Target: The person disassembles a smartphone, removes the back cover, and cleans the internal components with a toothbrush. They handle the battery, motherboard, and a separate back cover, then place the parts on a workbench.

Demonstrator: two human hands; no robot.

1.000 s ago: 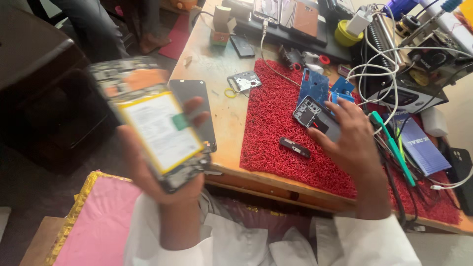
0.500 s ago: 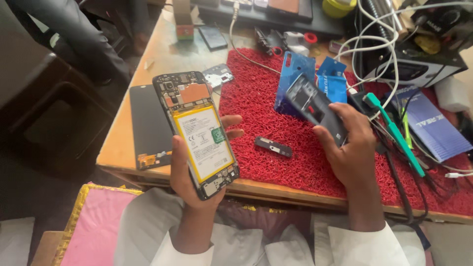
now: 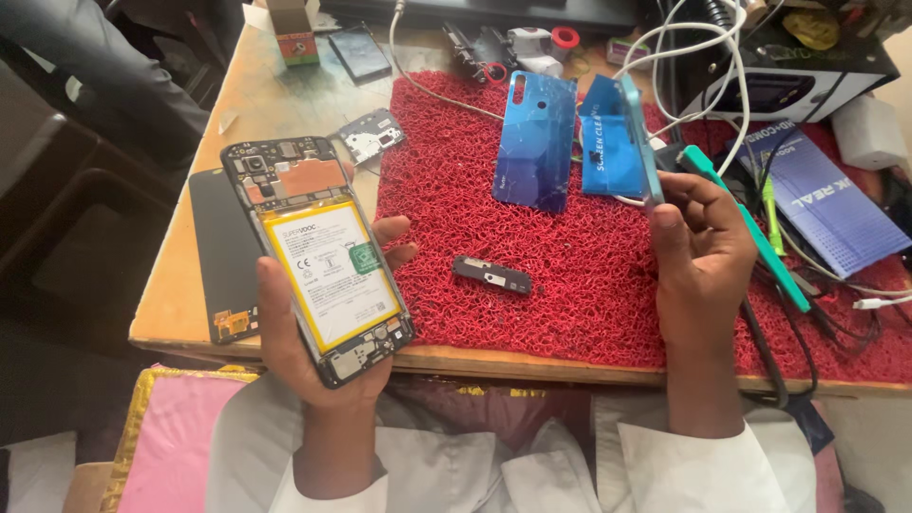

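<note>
Opened phone [image 3: 318, 261] in left hand [image 3: 323, 351], fingers [image 3: 394, 228] around

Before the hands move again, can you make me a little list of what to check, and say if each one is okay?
1. Left hand has a firm grip around the opened phone: ok.
2. Battery sits flat in the phone: ok.
3. Right hand holds the light blue phone securely: cannot tell, it is seen edge-on at the fingertips.
4. Small black part lies on the red mat, away from the edge: ok.
5. Black screen panel lies fully on the table: not ok, it lies at the edge.
</note>
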